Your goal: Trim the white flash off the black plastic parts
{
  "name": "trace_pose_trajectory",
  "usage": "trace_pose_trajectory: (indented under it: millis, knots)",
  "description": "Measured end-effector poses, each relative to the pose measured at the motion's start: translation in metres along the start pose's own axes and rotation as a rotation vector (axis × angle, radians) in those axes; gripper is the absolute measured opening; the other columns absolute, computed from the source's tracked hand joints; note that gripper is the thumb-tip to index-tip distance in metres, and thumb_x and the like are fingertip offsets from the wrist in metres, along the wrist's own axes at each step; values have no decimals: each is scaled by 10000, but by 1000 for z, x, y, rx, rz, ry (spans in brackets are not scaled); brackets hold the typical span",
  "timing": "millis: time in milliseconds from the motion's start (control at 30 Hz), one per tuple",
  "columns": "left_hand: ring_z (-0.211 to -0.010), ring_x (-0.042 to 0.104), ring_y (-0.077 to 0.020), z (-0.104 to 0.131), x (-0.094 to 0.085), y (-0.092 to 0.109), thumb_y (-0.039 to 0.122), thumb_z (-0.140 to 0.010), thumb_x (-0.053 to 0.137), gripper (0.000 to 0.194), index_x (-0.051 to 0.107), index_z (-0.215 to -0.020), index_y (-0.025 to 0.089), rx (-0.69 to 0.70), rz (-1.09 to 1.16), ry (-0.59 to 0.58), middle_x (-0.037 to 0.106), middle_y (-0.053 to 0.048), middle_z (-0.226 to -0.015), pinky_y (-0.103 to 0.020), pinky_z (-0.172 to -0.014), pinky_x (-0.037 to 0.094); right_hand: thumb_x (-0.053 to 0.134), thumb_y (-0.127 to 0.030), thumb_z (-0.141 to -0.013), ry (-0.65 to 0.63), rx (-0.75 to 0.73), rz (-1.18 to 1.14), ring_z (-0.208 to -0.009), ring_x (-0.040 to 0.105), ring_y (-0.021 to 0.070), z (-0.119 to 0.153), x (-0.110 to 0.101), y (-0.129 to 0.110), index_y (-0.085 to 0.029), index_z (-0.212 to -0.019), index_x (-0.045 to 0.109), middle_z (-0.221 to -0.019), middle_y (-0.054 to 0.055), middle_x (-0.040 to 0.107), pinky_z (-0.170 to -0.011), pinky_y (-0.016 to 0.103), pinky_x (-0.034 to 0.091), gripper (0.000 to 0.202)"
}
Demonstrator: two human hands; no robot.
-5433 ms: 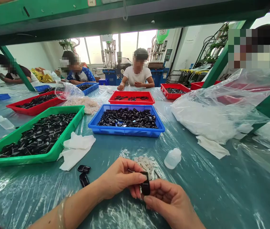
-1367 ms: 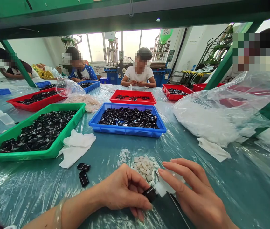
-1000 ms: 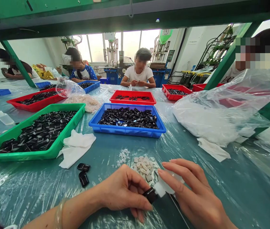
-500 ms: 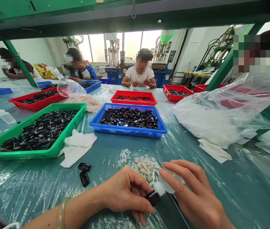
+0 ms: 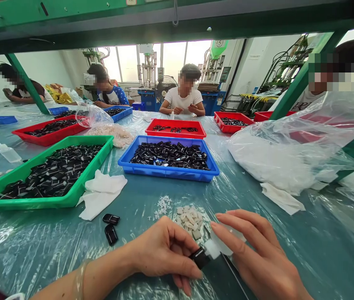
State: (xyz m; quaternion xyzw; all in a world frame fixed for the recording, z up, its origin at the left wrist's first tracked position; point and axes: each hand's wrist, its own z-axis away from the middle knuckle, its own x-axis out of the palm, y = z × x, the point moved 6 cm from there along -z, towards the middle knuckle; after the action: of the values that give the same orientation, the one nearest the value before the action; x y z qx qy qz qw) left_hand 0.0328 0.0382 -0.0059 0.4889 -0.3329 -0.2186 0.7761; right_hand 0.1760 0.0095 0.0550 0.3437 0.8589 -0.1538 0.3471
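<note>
My left hand (image 5: 167, 250) pinches a small black plastic part (image 5: 200, 258) between thumb and fingers. In my right hand (image 5: 259, 254) is a translucent squeeze bottle (image 5: 222, 242), mostly covered by the fingers; its white cap end (image 5: 212, 249) meets the outer end of the black part. A thin, dark, long metal tool (image 5: 233, 271) runs beneath the right hand; whether the hand touches it is unclear. Just beyond my hands lie a pile of flat off-white pieces (image 5: 191, 218) and a scatter of tiny white bits (image 5: 163, 205). Two more black parts (image 5: 111, 233) rest on the left.
A blue tray (image 5: 168, 171) and a green tray (image 5: 48, 203) hold many black parts. Beside them is a white cloth (image 5: 103, 193). Large clear plastic bags (image 5: 283, 158) stand at right. A green shelf (image 5: 164, 25) crosses overhead. Several people sit around the table.
The right hand, with the bottle, has shifted very slightly to the right. The left hand still holds the black part in nearly the same place.
</note>
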Motion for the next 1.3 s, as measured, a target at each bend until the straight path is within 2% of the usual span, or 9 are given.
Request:
trace_pose_trajectory:
  millis: [200,467,600,767,1033,1200,1300]
  knots:
    - [-448,590,-73,0,3,-2,158,-627,725,102,654,-674,102,-19,8,-22,599,20,-503,-131,-456,483,452,32,-812,0,-57,58,-974,553,220,0,1,0,-196,-1029,639,-1015,89,645,-819,354,467,366]
    - [-456,598,-78,0,-1,-1,179,-632,740,142,671,-721,93,0,0,-13,627,2,-537,-136,-461,485,413,2,-860,30,-53,-56,-1011,528,219,0,-1,1,-193,-1039,631,-1013,92,635,-830,360,455,343]
    - [-453,600,-86,0,0,-3,191,-624,743,140,646,-659,95,-6,-6,-13,618,0,-514,-137,-453,477,421,27,-844,55,-30,-20,-1000,531,221,0,-1,1,-180,-1038,628,-1019,100,626,-822,365,447,352]
    - [-451,596,-96,-1,1,-6,223,-596,762,187,666,-695,97,-36,4,-13,623,-1,-524,-164,-463,485,439,35,-820,-3,-42,22,-986,553,211,-2,2,-2,-197,-1033,634,-1011,86,643,-823,345,464,370]
    - [-456,592,-95,1,-1,-2,236,-604,760,182,675,-695,103,-31,-7,10,620,1,-531,-162,-465,467,423,-34,-867,37,-46,-31,-993,546,215,0,-2,1,-220,-1022,639,-993,81,655,-812,363,472,325]
    - [-450,588,-88,1,1,-3,212,-614,751,151,664,-676,105,-51,-4,-2,618,7,-536,-160,-470,472,423,12,-851,5,17,28,-1017,547,220,2,0,1,-226,-1061,631,-1041,80,642,-847,372,444,379]
    - [-458,595,-88,1,1,-3,205,-623,749,157,673,-714,102,-25,-1,-5,620,7,-540,-159,-473,479,392,-32,-889,-18,3,31,-1056,522,236,5,0,-1,-224,-1090,625,-1072,90,629,-880,401,417,362]
